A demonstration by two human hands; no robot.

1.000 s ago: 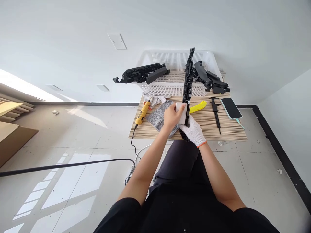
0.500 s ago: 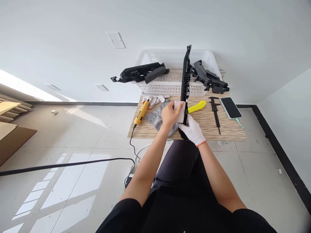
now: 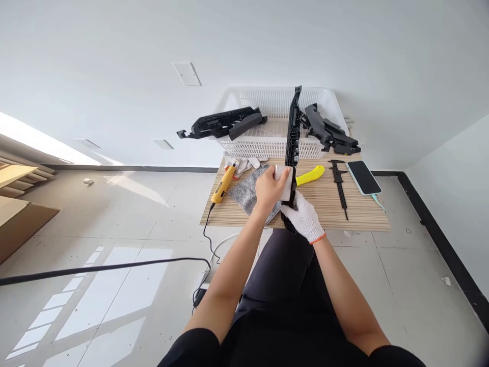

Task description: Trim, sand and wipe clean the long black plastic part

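My bare left hand (image 3: 269,188) is closed around a white sponge-like block (image 3: 286,189), pressed against the left side of a long black plastic trim part (image 3: 293,137). The part points away from me, its near end over the table's front edge. In a white knit glove with an orange cuff, my right hand (image 3: 304,216) grips the part's near end from the right. A grey mottled cloth (image 3: 246,192) lies beside my left hand. Just right of the part is a yellow handle (image 3: 311,175), its other end hidden behind the part.
A white plastic basket (image 3: 273,148) stands at the table's back, with black plastic parts (image 3: 225,123) across its left and a black assembly (image 3: 330,131) on its right. A corded yellow tool (image 3: 223,184), a glove (image 3: 244,164), black calipers (image 3: 339,186) and a phone (image 3: 363,178) lie around.
The whole scene sits slightly lower in view, as the camera has tilted. Both hands keep their holds on the white block and the black part, with little visible movement between them.
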